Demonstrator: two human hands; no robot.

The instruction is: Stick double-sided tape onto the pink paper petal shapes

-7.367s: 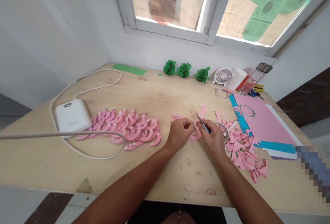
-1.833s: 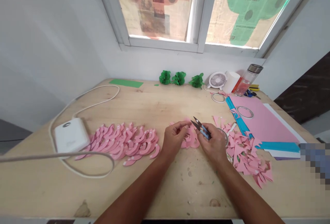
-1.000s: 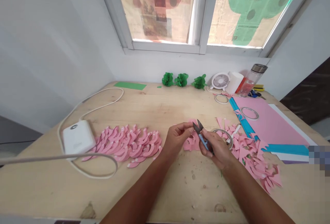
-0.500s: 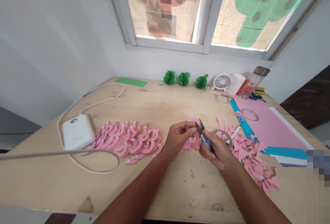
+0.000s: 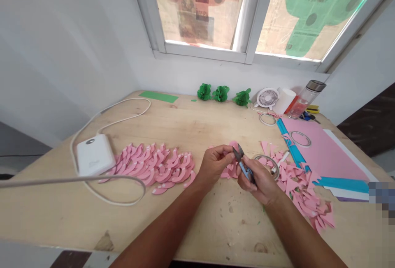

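My right hand (image 5: 261,177) is wrapped round a pair of blue-handled thread snips (image 5: 247,171), with the dark blades pointing up and to the left. The fingertips of my left hand (image 5: 214,165) are pinched together right beside the blades. A pink paper piece (image 5: 233,144) shows just above those fingertips; most of it is hidden by the fingers and the snips. Under and behind the hands lie more pink paper pieces (image 5: 227,172). To the left, curved pink cutouts (image 5: 160,165) with small white patches lie in overlapping rows.
Pink scraps (image 5: 305,194) and a tape roll (image 5: 274,171) lie right of my hands. Beyond them are pink sheets (image 5: 327,153) with blue strips. Along the back stand green paper ornaments (image 5: 220,93), a fan (image 5: 268,98) and a bottle (image 5: 305,101). A cable loops round a white box (image 5: 95,155) at left.
The snips' blades look slightly closer together. Both hands keep almost the same pose, and the whole view has shifted a little.
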